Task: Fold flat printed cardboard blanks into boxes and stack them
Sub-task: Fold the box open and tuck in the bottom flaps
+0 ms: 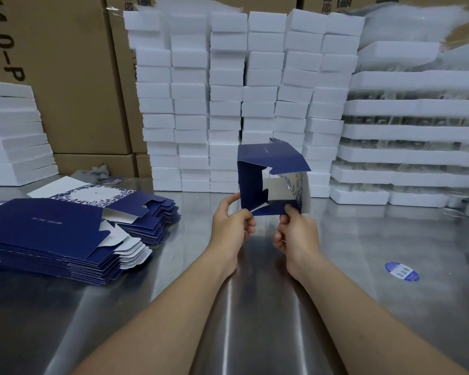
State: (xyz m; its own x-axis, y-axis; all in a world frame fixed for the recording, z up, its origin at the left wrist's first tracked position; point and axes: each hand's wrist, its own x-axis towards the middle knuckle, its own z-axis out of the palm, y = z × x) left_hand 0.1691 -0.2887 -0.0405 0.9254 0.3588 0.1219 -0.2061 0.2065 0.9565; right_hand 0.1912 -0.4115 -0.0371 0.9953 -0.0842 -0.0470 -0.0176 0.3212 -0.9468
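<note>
Bare arms first: left forearm [173,301] and right forearm [368,312] reach in over the shiny steel table [255,320] toward the box [271,158], which is held up off the table pretty much dead centre. Right of the box and a bit nearer, a round blue sticker [402,271] sits on the steel.

Left hand [232,226] pinches the box's lower left corner between thumb and fingers, forefinger running up the left edge. Right hand [295,231] has its fingers curled and pinches the bottom flap at the lower right corner. The box is dark blue outside and silvery white inside. It's opened up into a square tube with the near end unclosed, so you look right into it. One flap sticks out at the top right, and another stands along the left side.

Left of the box, two fanned stacks of flat blanks [52,234] lie on the table, same dark blue. One blank on the farther stack shows a white panel with a blue leafy print.

Right behind the box there's a wall of white foam blocks [228,104] in columns. Right of the box and further back are white trays [417,155] piled in layers. Far left of the box is another white pile [11,136], and behind everything stand brown cartons [65,77].
</note>
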